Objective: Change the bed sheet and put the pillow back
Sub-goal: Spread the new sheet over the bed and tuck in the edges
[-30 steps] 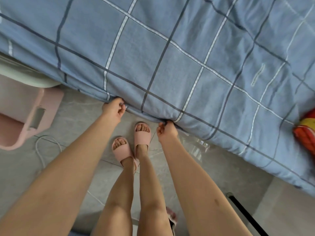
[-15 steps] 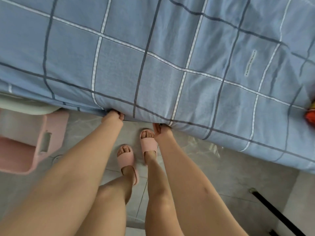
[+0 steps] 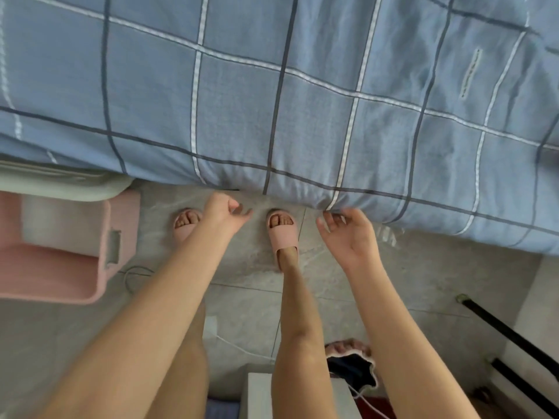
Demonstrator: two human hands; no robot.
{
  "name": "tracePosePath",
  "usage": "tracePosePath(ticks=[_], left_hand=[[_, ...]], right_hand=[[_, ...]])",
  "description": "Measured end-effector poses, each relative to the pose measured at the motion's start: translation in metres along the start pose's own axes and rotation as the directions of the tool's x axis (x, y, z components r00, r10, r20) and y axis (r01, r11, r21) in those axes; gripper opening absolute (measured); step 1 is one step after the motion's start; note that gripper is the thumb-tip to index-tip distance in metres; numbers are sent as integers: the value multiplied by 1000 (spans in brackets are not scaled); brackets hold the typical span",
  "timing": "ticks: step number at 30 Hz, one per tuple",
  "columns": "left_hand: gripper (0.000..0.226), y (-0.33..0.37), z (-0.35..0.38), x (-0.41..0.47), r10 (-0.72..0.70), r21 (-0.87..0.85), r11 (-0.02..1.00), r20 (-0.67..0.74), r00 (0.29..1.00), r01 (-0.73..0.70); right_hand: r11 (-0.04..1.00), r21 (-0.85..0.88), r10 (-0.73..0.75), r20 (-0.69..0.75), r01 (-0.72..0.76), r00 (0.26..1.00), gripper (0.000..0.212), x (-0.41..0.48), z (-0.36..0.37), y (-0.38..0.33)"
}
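Note:
A blue bed sheet [image 3: 272, 95] with a dark and white grid pattern covers the bed and fills the upper half of the head view. Its lower edge hangs over the side of the mattress. My left hand [image 3: 222, 211] hovers just below that edge, fingers loosely curled, holding nothing. My right hand [image 3: 348, 234] is palm up under the sheet's edge, fingers relaxed, fingertips near the fabric but not gripping it. No pillow is in view.
A pink plastic stool [image 3: 69, 246] stands at the left by the bed, with a pale cushion edge [image 3: 60, 184] above it. My feet in pink slippers [image 3: 281, 234] stand on grey floor tiles. A black bar [image 3: 511, 331] lies at lower right; a cable [image 3: 133, 276] runs on the floor.
Both hands have let go of the sheet's edge and pulled back from under the mattress side. The view has shifted and my feet have moved apart.

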State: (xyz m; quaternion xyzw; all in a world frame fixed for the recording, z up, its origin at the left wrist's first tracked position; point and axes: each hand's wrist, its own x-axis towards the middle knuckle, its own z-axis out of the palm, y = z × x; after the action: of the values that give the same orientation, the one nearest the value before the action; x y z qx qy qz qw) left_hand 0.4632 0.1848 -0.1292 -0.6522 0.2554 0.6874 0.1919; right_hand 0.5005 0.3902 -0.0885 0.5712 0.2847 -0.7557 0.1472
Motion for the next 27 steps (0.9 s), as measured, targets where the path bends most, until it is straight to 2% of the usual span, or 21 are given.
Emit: tracePosePath(ticks=[1,4,6,7,9,11,14,16,19,20,22,24,25,27], left_hand=[[30,6,-3,-16,25,56,998,97,995,-30],[9,47,-4,-39,73,25,996,303,950,-85],[44,78,1,-36,90,-13,996,304,948,-90],[54,89,4,-32,91,-2,996,267,960,-94],[54,101,9,-28,41,91,994,168,985,-57],[53,104,10,-25,-10,131,991,121,993,-6],[52,101,11,-34,-53,174,984,50,997,43],[44,103,17,-39,-83,144,986,-32,996,87],[46,115,23,-46,-86,84,992,-85,993,93],[42,118,24,-53,-68,56,996,-49,996,71],[31,125,29,-68,14,0,1000,165,986,-14],[31,133,33,-86,152,-126,986,418,896,-109],[37,136,36,-94,216,-189,972,505,836,-138],[50,141,36,-101,297,-251,951,579,759,-180]], right_hand=[[1000,-1,-2,8,2,1000,9,-7,10,-5],[1000,7,4,1,-4,1000,55,-14,44,-19],[997,57,54,-44,-51,998,71,-12,66,-26],[995,65,88,-99,-81,991,76,-8,74,-30],[985,96,158,-206,-141,966,81,0,86,-34],[984,98,172,-278,-150,945,72,11,93,-35],[996,32,93,-443,-88,892,49,18,93,-31],[999,40,44,-494,-28,869,38,13,95,-25],[999,34,18,-463,-3,886,21,4,90,-22],[1000,28,8,-420,4,908,14,-1,88,-25],[997,21,-68,-264,76,962,5,-13,84,-38],[973,122,-190,-69,197,979,19,-25,81,-51],[946,192,-268,13,261,963,25,-33,83,-55],[886,340,-367,102,315,924,22,-46,86,-55]])
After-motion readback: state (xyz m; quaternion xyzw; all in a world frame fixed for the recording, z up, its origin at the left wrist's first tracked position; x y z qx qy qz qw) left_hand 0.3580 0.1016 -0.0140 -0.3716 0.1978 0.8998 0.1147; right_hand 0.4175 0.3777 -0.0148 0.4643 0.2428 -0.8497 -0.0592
